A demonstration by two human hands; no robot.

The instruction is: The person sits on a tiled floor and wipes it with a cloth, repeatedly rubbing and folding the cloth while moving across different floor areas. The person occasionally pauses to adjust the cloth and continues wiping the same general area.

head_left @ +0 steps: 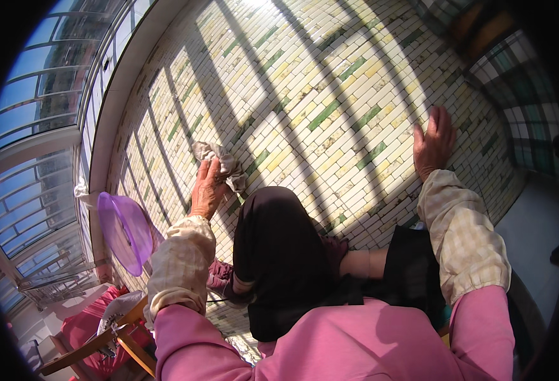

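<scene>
Beige cloth (230, 167) lies under and beyond the slightly parted fingers (213, 170) of the left hand (208, 190).

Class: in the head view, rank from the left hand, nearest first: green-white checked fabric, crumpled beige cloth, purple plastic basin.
1. Beige cloth, partly under the left hand.
2. Purple basin, lower left.
3. Checked fabric, upper right.

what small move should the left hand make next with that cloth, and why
Probably slide the crumpled cloth a little to the right over the tiles. The left hand has its fingers on the cloth, and the sunlit tiles extend that way, while the right hand is open and well apart with no cloth visible in it.
</scene>
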